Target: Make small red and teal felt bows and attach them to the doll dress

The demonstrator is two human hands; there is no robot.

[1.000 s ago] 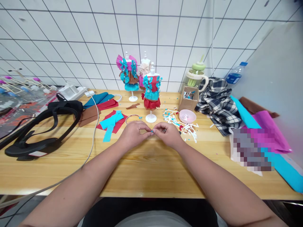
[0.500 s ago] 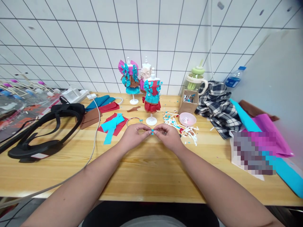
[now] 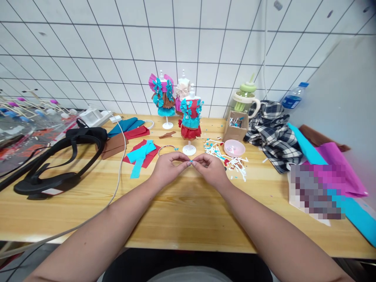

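Observation:
My left hand [image 3: 170, 167] and my right hand [image 3: 210, 169] meet fingertip to fingertip over the table, each in a pinch. Between them they grip a small piece of blue crepe paper [image 3: 191, 161], mostly covered by the fingers. Just behind my hands stands a small white dress form [image 3: 190, 117] in a red top with blue bows and a red and blue skirt. Blue paper strips [image 3: 140, 154] lie crossed on red paper [image 3: 151, 157] to the left of my left hand. A thin wire ring [image 3: 167, 149] rests beside it.
More dressed forms [image 3: 163, 92] stand behind. Paper scraps [image 3: 239, 168] surround a pink bowl [image 3: 234, 148] on the right, near a cardboard box [image 3: 235, 127] and a green-lidded bottle [image 3: 246, 96]. A black headset [image 3: 61, 172] and a white cable [image 3: 116, 184] lie left. Checked cloth [image 3: 272, 133] lies right.
Less of the blue paper shows between my fingertips than before. Both hands stay together in the same place, while the whole view has shifted slightly.

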